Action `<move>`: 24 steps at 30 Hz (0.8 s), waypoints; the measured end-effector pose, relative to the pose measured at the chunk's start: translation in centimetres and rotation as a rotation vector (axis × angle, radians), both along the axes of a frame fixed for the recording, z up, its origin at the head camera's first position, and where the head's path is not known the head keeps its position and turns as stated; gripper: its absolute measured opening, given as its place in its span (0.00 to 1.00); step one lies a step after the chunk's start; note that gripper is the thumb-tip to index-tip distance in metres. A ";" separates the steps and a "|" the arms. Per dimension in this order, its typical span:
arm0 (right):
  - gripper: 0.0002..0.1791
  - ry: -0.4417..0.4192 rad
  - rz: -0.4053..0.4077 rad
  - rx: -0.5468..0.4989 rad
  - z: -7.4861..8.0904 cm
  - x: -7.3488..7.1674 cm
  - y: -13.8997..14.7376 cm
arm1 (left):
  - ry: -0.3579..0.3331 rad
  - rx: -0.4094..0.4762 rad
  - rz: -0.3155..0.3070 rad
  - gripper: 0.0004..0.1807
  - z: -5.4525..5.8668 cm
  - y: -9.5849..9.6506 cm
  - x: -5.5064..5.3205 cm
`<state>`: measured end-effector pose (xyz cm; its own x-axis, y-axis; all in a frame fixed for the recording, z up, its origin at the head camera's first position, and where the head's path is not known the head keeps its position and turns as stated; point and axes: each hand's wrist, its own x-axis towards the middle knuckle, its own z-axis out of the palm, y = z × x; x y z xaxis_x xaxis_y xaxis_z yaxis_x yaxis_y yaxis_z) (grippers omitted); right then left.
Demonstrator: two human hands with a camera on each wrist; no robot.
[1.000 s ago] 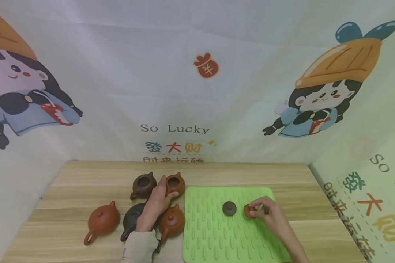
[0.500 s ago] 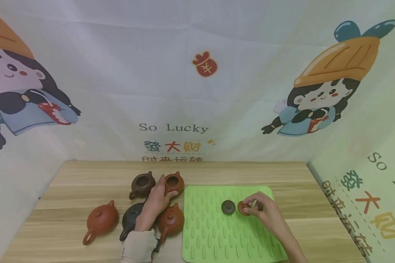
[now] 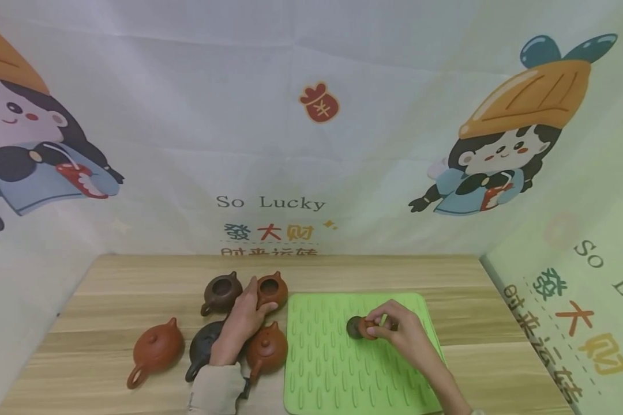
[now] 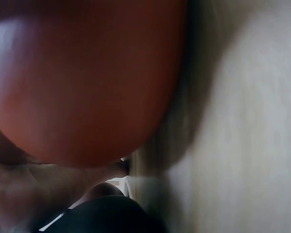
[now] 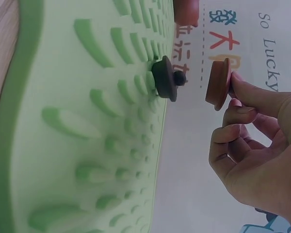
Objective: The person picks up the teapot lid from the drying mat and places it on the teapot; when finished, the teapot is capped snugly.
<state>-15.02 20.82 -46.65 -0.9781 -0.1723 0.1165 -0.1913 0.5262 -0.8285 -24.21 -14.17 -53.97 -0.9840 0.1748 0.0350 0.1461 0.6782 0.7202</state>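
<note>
Fingers (image 5: 257,94) of the right hand (image 3: 405,334) clamped in a pinch on the red lid (image 5: 217,85), apparently at its knob, which the fingertips mostly cover. Lid is clear of the green mat (image 3: 316,397), over a spot about midway between the mat's left and right edges and nearer its back edge, flange toward the mat. Dark lid (image 5: 164,80) lies knob up on the mat; the two overlap in the head view, but the right wrist view shows them apart.

Left hand (image 3: 241,323): thumb and fingers set about the open red pot (image 3: 280,294), which stands on the bench (image 3: 384,274) beside the mat's back left corner. Some fingertips hidden; pressure cannot be told. Brown open pot (image 3: 220,291) just left of it; black pot (image 3: 202,343) partly under the wrist; lidded red pot (image 3: 267,349) by the mat's left edge, second lidded red pot (image 3: 158,346) toward the bench's left edge.

Handling (judged): lid probably fired clay, light, stiff, brittle, with a rim liable to chip if knocked. Smooth, so may slip; knob is the best hold, thumb and finger opposed. Pot likely heavier, equally fragile; steady it by the belly, not the spout.
</note>
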 end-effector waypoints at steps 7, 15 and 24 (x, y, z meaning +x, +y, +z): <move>0.09 -0.001 0.013 -0.012 0.2 -0.3 -0.6 | -0.004 -0.004 -0.001 0.51 -0.2 0.1 -0.4; 0.09 -0.007 0.038 -0.022 0.4 -0.8 -1.8 | -0.002 -0.004 0.008 0.50 -0.1 0.0 -0.2; 0.08 -0.004 0.072 -0.003 0.8 -1.3 -3.0 | -0.008 -0.002 0.009 0.50 0.0 0.2 -0.1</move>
<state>-16.35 17.80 -45.83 -0.9637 -0.2416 0.1134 -0.2253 0.5088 -0.8309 -24.33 -14.01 -53.97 -0.9858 0.1656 0.0267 0.1339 0.6808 0.7201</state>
